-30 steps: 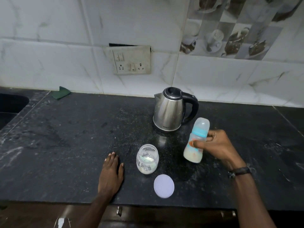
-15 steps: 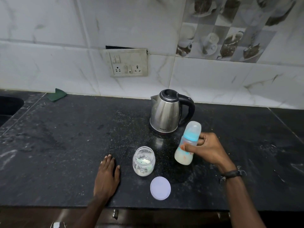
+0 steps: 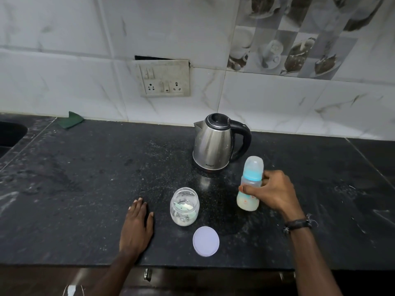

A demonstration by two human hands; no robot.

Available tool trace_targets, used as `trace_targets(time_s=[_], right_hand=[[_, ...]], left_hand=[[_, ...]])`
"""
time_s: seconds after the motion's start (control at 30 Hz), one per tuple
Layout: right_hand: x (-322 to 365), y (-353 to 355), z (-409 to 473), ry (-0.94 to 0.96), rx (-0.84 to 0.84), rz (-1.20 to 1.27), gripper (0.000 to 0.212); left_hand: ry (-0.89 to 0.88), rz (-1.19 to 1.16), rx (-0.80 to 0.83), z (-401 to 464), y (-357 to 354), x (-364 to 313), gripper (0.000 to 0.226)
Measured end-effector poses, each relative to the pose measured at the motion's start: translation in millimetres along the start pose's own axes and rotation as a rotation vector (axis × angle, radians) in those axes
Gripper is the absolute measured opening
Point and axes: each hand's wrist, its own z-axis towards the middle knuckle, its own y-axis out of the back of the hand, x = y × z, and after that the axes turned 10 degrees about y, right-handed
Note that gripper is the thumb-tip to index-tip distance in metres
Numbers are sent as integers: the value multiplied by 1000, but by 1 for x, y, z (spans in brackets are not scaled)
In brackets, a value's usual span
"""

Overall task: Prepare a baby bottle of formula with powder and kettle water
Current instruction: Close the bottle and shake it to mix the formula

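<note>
My right hand (image 3: 272,192) grips the baby bottle (image 3: 250,182) around its middle; the bottle is capped, has a blue collar and holds milky liquid, and its base sits at or just above the black counter. A steel kettle (image 3: 213,144) with a black handle stands just behind it. An open glass jar (image 3: 184,207) with white powder and a scoop inside stands left of the bottle. Its round pale lid (image 3: 206,241) lies flat near the counter's front edge. My left hand (image 3: 137,226) rests flat on the counter, left of the jar, holding nothing.
The black stone counter (image 3: 85,178) carries scattered white powder around the kettle. A green cloth (image 3: 71,120) lies at the back left by the wall. A dark sink (image 3: 10,133) opens at the far left. A socket plate (image 3: 163,79) hangs on the tiled wall.
The bottle in my right hand has gone from tilted and raised to nearly upright and lower toward the counter. My left hand, the jar, lid and kettle have stayed put.
</note>
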Motion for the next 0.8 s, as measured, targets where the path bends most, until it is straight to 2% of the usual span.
trace_targets(time_s=[0.1, 0.2, 0.33, 0.43, 0.5, 0.57, 0.7, 0.8], right_hand=[[4, 4, -1, -22, 70, 139, 42], [2, 5, 0, -5, -4, 8, 53], [4, 3, 0, -23, 68, 123, 42], [5, 4, 1, -11, -13, -19, 51], [5, 3, 1, 5, 51, 63, 53], [3, 2, 2, -14, 81, 111, 50], [1, 4, 4, -17, 7, -13, 42], [6, 1, 1, 3, 119, 122, 31]], left_hand=[[1, 1, 11, 0, -1, 1, 54], [-5, 8, 8, 0, -1, 1, 54], [0, 0, 14, 0, 0, 1, 54], [-2, 2, 14, 0, -1, 1, 54], [3, 3, 20, 0, 0, 1, 54], [6, 0, 18, 0, 1, 1, 55], [6, 7, 24, 0, 1, 0, 64], [11, -4, 21, 0, 2, 1, 63]])
